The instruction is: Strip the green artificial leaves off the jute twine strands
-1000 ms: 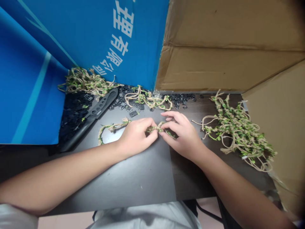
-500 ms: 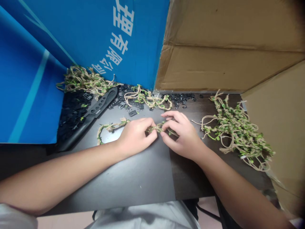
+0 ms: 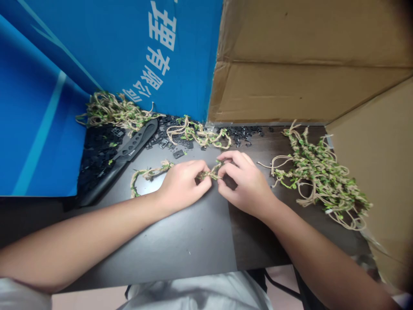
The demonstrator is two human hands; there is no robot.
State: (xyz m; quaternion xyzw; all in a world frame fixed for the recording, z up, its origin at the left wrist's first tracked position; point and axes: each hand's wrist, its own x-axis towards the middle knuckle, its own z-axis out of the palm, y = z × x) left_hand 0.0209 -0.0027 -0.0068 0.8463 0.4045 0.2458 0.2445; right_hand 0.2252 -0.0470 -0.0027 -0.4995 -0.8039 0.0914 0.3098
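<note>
The leafy twine braid (image 3: 149,173) looks rough, fibrous; the grey mat (image 3: 180,243), smooth and glossy. The brown panel (image 3: 264,92) is matt cardboard.

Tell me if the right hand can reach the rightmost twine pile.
Likely yes: nothing visible stands between the right hand and that twine pile, though the hand is busy at a leafy strand.

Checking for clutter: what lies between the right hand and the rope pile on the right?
In the head view, dark tabletop lies between the right hand and the rope pile, with thin loose cords reaching in from the pile.
</note>
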